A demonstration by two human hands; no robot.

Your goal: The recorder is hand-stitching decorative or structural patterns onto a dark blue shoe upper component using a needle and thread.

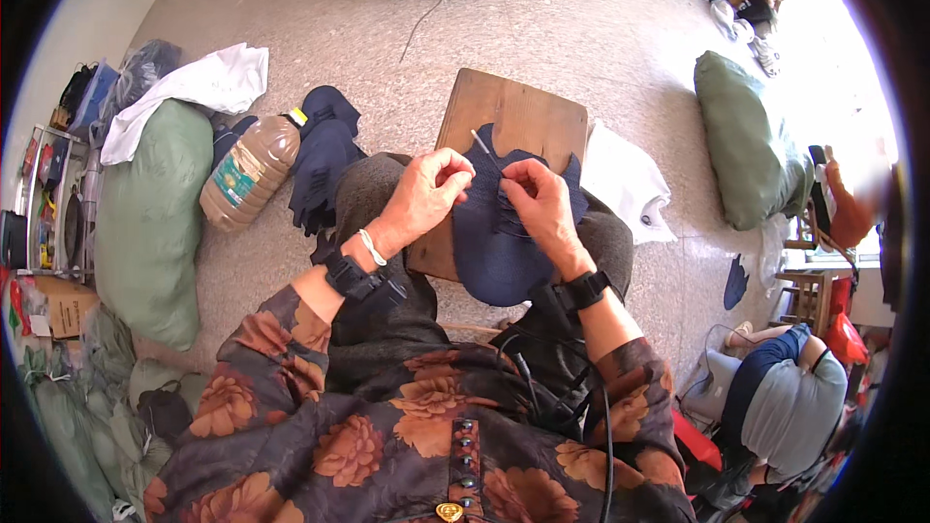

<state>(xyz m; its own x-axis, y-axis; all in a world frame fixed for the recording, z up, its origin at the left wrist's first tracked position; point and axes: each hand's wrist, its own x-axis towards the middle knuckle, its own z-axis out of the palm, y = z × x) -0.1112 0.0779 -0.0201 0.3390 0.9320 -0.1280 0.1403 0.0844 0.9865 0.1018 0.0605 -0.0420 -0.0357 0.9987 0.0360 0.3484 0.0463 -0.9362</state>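
Observation:
A navy knitted glove (504, 261) lies across a wooden stool top (523, 102) between my knees. Over its left edge my left hand (426, 196) is raised, thumb and fingertips pinched together; whatever they hold is too fine to make out. My right hand (541, 203) is closed in a pinch above the glove's upper part. From near its fingertips a thin pale rod (482, 143) points up and left; whether the fingers grip the rod or dark yarn is unclear.
More navy gloves (327, 150) lie left of my knee, beside a large yellow-capped plastic bottle (254, 169). Full green sacks stand at left (155, 223) and right (746, 145). White cloth (625, 179) lies right of the stool. Another person (790, 407) sits bent over at lower right.

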